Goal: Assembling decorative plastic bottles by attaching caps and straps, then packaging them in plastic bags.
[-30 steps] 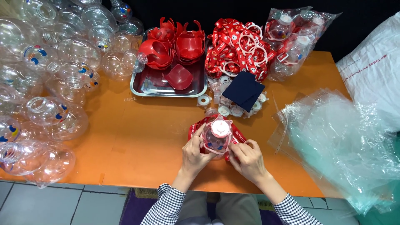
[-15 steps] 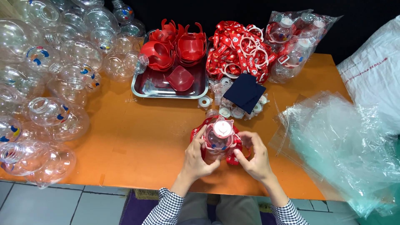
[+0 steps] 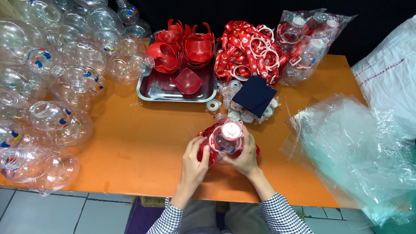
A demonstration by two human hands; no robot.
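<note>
Two hands are wrapped around one small clear bottle (image 3: 227, 141) with a white cap, low on the orange counter (image 3: 143, 147). The left hand (image 3: 193, 162) and right hand (image 3: 245, 155) are closed on its sides. A red holder (image 3: 207, 149) is being fitted on. Next, a steady push seems needed.

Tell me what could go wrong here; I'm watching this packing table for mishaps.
The clear bottle with its red strap sits near the table's front edge, held between left hand and right hand; a slip could send it off. The heaped empty bottles overhang the left side and may roll down. The loose plastic bags could slide off.
</note>
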